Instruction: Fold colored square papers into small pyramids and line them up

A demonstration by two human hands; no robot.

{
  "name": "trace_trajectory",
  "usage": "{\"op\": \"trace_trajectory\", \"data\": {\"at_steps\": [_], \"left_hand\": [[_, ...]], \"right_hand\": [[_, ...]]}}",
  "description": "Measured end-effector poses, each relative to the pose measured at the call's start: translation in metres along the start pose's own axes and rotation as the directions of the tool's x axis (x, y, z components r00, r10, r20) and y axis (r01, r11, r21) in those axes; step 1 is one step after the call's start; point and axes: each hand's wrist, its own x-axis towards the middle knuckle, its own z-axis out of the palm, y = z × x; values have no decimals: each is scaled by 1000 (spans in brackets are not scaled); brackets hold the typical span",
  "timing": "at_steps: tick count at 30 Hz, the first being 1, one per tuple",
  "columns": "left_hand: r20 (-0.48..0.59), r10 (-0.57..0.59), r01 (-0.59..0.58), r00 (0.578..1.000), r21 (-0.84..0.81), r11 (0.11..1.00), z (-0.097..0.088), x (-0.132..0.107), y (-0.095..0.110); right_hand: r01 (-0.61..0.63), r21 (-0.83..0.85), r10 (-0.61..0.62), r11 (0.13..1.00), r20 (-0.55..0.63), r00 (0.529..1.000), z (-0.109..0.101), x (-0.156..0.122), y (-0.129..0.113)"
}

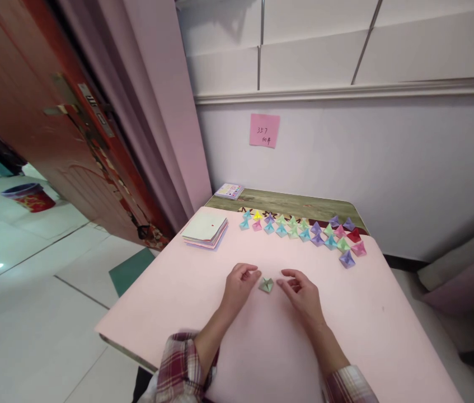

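Observation:
A small green folded-paper piece (pixel 266 285) lies on the pink tabletop (pixel 203 291), between my two hands. My left hand (pixel 240 282) is just left of it, fingers curved and apart, with thumb and fingertips close to its left corner. On the other side my right hand (pixel 301 291) hovers with its thumb and forefinger spread, a small gap from the paper's right edge. Neither hand holds anything. Behind them, several finished-looking origami pieces (pixel 347 259) in purple, blue, green, pink, yellow and red stand in rows.
A stack of square coloured paper (pixel 206 229) sits at the table's left rear. Farther back a printed pack (pixel 229 191) lies on the wooden strip (pixel 295 202) by the wall. A pink note (pixel 264 130) hangs on the wall. A green sheet (pixel 131 271) lies beyond the table's left edge.

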Motion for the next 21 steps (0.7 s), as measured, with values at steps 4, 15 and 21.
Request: {"op": "trace_trajectory", "data": {"at_steps": [4,15,21], "left_hand": [[-51,38,-34,998,74,997,-4,0,0],[171,226,-262,959,230,937,10,-13,-1],[164,200,-241,966,289,926,3,-10,-9]], "right_hand": [[-46,96,51,994,-47,998,4,-2,-2],[127,-158,-117,979,71,991,25,-1,-9],[131,-203,-129,970,26,991,17,-4,-10]]}}
